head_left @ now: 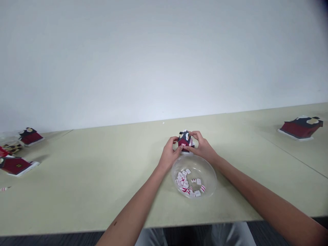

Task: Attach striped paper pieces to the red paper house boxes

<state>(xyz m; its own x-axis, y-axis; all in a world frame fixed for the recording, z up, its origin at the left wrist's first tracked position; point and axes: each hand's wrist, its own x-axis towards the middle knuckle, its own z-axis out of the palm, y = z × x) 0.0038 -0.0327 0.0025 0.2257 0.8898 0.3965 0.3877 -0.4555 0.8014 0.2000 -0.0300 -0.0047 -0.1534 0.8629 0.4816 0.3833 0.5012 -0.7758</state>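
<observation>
A small dark red toy house (pixel 183 139) with a dark roof and white trim stands on the table just behind a clear plastic bowl. My left hand (pixel 169 152) grips its left side, thumb at the front wall. From the right, my right hand (pixel 202 149) has its fingers on the roof edge and thumb and finger low at the front. Red-and-white striped bits show on the house's right side; parts of it are hidden by my fingers. Inside the bowl (pixel 214 182) lie several small white pieces (pixel 182 180) with red stripes.
Another red house (pixel 300 128) stands at the far right of the pale table (pixel 89 177). Two more, one behind (pixel 31 136) and one nearer (pixel 16 165), are at the left by a clear container (pixel 11 141). A small striped piece (pixel 4 188) lies at the left edge.
</observation>
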